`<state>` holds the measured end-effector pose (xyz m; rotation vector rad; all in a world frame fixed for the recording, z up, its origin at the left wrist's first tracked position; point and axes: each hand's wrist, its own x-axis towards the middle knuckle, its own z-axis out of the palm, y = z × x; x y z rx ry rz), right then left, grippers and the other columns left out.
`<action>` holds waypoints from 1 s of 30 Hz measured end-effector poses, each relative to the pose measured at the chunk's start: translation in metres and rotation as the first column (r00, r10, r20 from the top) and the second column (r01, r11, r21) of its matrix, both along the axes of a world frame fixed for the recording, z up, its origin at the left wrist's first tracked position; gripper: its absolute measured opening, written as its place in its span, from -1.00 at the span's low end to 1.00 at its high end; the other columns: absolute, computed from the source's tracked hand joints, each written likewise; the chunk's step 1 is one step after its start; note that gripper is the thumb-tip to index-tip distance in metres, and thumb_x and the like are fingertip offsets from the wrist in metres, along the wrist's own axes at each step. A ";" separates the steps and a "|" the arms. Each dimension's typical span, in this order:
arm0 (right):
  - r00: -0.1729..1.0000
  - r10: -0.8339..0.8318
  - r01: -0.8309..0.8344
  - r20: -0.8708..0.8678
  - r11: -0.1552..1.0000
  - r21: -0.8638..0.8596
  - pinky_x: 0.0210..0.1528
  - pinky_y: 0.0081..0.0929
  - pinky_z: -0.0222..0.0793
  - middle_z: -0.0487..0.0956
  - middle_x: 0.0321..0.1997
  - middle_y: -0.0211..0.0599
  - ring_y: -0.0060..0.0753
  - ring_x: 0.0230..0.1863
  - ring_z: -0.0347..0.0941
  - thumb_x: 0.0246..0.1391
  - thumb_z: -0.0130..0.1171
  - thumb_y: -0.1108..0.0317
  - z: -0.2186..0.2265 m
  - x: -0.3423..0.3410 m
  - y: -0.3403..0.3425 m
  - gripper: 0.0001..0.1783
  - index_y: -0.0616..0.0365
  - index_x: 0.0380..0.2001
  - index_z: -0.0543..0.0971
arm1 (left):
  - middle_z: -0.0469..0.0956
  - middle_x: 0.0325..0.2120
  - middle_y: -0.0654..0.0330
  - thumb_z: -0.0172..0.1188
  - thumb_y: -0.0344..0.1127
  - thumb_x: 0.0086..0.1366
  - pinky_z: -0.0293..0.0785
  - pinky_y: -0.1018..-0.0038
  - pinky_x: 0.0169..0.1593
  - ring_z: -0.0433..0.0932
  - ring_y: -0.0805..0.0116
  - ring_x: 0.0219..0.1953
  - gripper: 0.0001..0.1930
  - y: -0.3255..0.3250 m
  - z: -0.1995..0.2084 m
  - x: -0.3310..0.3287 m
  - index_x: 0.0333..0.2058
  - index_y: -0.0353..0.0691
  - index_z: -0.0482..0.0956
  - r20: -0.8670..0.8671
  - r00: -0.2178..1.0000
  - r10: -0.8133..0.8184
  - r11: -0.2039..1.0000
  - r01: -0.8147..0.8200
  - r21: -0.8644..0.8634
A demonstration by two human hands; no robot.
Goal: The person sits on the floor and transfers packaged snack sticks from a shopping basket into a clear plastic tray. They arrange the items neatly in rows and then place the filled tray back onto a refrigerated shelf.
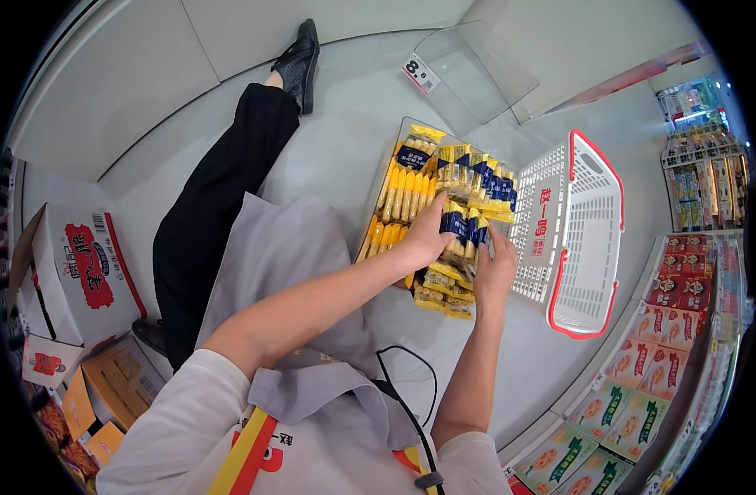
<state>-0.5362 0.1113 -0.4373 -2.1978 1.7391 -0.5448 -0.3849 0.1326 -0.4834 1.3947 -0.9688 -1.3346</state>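
Note:
A clear plastic bin [405,124] on the floor holds rows of yellow snack packets [404,194] standing on edge. More yellow-and-blue packets [487,183] lie over its right side. My left hand [428,232] and my right hand [496,269] close from both sides on a small row of yellow-and-blue snack packets [463,226]. Below that row, further packets [444,293] are heaped toward me. Part of the bin's near end is hidden by my left forearm and the heap.
A white shopping basket [530,239] with red handles stands right of the packets. Beyond lies a clear plastic panel [477,82] with a price tag [420,73]. Opened cartons [85,272] are at left. A shelf of boxed goods [633,388] runs along the right. My outstretched leg [204,206] crosses the floor.

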 end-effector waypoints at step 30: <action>0.995 0.052 -0.041 -0.089 0.992 0.122 -0.06 -0.35 0.37 0.37 -0.15 -0.13 -0.16 -0.15 0.42 -0.17 0.30 0.53 0.005 0.027 -0.010 -0.29 0.11 0.16 0.38 | 0.31 -0.06 -0.13 0.19 -0.43 0.16 0.35 0.19 0.03 0.39 -0.11 -0.03 -0.53 0.007 0.013 -0.006 0.01 -0.36 0.22 0.240 0.954 0.179 0.983 -0.161 -0.093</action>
